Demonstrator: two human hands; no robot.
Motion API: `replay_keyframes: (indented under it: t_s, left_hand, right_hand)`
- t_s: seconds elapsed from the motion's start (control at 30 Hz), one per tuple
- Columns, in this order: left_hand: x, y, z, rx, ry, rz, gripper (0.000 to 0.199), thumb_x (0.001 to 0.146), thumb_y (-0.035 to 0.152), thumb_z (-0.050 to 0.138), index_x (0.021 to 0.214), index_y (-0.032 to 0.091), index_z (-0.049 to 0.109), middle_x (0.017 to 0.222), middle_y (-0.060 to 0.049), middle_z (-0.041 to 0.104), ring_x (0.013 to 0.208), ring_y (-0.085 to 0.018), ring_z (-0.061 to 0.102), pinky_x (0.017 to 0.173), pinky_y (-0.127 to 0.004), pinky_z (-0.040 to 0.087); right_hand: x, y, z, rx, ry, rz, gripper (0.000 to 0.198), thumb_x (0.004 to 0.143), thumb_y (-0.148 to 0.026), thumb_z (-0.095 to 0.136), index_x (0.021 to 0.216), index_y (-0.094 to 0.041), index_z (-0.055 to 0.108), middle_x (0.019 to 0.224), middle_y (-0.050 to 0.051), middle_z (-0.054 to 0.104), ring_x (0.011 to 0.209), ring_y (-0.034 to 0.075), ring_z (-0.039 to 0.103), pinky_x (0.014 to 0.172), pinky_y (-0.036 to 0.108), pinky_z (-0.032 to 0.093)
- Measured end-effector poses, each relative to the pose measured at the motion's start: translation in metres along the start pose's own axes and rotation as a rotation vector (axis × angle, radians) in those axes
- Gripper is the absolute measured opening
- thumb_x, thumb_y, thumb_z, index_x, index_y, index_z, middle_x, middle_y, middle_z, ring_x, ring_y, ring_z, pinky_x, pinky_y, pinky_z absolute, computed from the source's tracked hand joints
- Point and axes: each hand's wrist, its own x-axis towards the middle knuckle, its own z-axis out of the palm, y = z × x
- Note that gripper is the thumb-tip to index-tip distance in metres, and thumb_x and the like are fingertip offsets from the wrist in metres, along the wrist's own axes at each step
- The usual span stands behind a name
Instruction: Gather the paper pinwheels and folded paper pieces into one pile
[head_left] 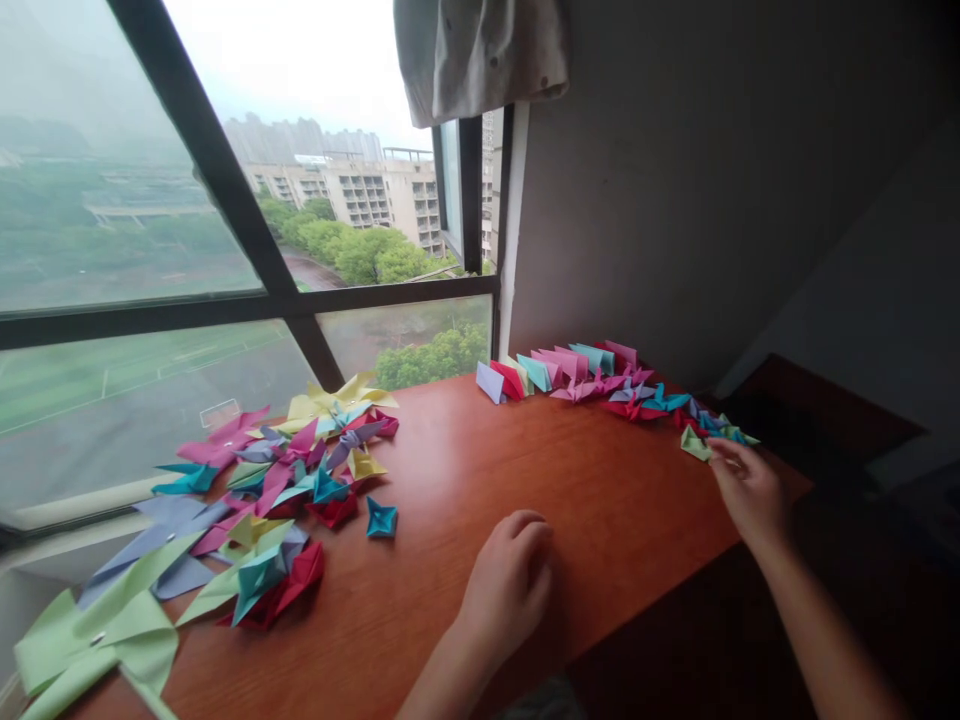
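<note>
Near the front of the table, my left hand [510, 575] rests with its fingers curled in and nothing visible in them. My right hand [750, 492] reaches to the table's right end, its thumb and fingers closed at the edge of a light green folded paper piece [695, 444]. Beside that piece lie small blue and green paper foldings, partly hidden by the hand. Origami cranes [631, 408] in red, pink and blue lie behind it to the left. To the left of my left hand, a blue star-shaped paper box [382, 518] sits on its own.
A brown wooden table [465, 460] stands against the window [285, 300]. Paper pinwheels [97, 640] and colourful foldings are heaped on its left side. Folded paper pieces [534, 371] stand in a row along the back by the wall. A curtain [480, 55] hangs above.
</note>
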Motion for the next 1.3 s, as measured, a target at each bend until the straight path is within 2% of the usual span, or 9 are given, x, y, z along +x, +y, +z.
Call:
replay_keyframes:
  t_s: [0.1,0.17,0.27,0.4,0.7,0.83,1.0,1.13,1.3]
  left_hand:
    - [0.001,-0.001,0.001,0.007,-0.018,-0.016,0.031,0.080,0.006,0.048,0.103,0.022,0.062,0.112,-0.008,0.063,0.104,-0.022,0.058,0.092,-0.037,0.049]
    - [0.000,-0.002,0.001,0.009,-0.018,-0.027,0.030,0.082,0.007,0.048,0.103,0.022,0.062,0.111,-0.008,0.063,0.102,-0.022,0.059,0.090,-0.037,0.050]
    - [-0.001,-0.005,0.003,0.002,-0.001,-0.028,0.029,0.082,0.009,0.049,0.104,0.022,0.062,0.111,-0.009,0.064,0.102,-0.023,0.060,0.091,-0.037,0.050]
    - [-0.004,-0.009,0.007,-0.009,0.004,-0.024,0.028,0.083,0.009,0.049,0.104,0.022,0.062,0.112,-0.009,0.063,0.105,-0.023,0.058,0.092,-0.038,0.049]
    - [-0.006,-0.010,0.008,-0.019,0.006,-0.044,0.029,0.082,0.007,0.049,0.103,0.022,0.061,0.114,-0.009,0.061,0.106,-0.022,0.057,0.094,-0.038,0.048]
    - [-0.007,-0.012,0.008,-0.022,0.021,-0.047,0.028,0.081,0.006,0.049,0.100,0.022,0.061,0.113,-0.009,0.062,0.106,-0.023,0.057,0.093,-0.037,0.048]
    - [-0.007,-0.011,0.010,-0.029,0.037,-0.041,0.026,0.081,0.007,0.049,0.098,0.022,0.061,0.110,-0.008,0.062,0.103,-0.022,0.058,0.091,-0.037,0.049]
    - [-0.007,-0.011,0.010,-0.030,0.050,-0.047,0.024,0.081,0.008,0.049,0.097,0.022,0.062,0.110,-0.008,0.063,0.102,-0.022,0.059,0.090,-0.037,0.049]
    - [-0.007,-0.011,0.010,-0.021,0.044,-0.046,0.024,0.080,0.007,0.050,0.095,0.022,0.062,0.109,-0.008,0.063,0.102,-0.022,0.059,0.090,-0.036,0.049]
  right_hand:
    - [0.042,0.030,-0.014,-0.050,0.029,-0.038,0.038,0.079,-0.042,0.053,0.107,-0.022,0.070,0.110,0.016,0.069,0.096,0.033,0.065,0.082,0.045,0.048]
    - [0.071,0.048,-0.016,-0.054,-0.036,-0.094,0.032,0.078,-0.040,0.056,0.100,-0.022,0.072,0.118,0.019,0.065,0.109,0.034,0.060,0.090,0.045,0.044]
    - [0.107,0.069,-0.008,-0.052,-0.193,-0.079,0.026,0.073,-0.039,0.064,0.090,-0.022,0.073,0.118,0.021,0.065,0.111,0.034,0.059,0.092,0.044,0.042]
    - [0.133,0.075,0.014,-0.080,-0.284,-0.058,0.038,0.067,-0.046,0.068,0.093,-0.019,0.072,0.113,0.020,0.067,0.106,0.035,0.061,0.091,0.046,0.045]
    - [0.124,0.009,0.069,-0.064,-0.296,-0.406,0.054,0.079,-0.053,0.060,0.121,-0.019,0.063,0.129,0.013,0.059,0.119,0.028,0.055,0.102,0.039,0.042]
    - [0.123,-0.010,0.089,-0.170,-0.299,-0.460,0.052,0.074,-0.052,0.067,0.115,-0.020,0.068,0.132,0.014,0.055,0.121,0.030,0.052,0.104,0.040,0.040]
    - [0.131,-0.013,0.108,-0.293,-0.323,-0.442,0.037,0.067,-0.041,0.071,0.098,-0.020,0.075,0.119,0.013,0.062,0.111,0.030,0.057,0.097,0.040,0.044]
    - [0.130,-0.017,0.115,-0.285,-0.258,-0.442,0.024,0.070,-0.028,0.063,0.088,-0.019,0.076,0.113,0.014,0.066,0.106,0.030,0.059,0.096,0.042,0.044]
    - [0.122,-0.019,0.115,-0.246,-0.265,-0.469,0.023,0.075,-0.022,0.052,0.080,-0.019,0.075,0.093,0.011,0.073,0.091,0.026,0.064,0.089,0.039,0.047]
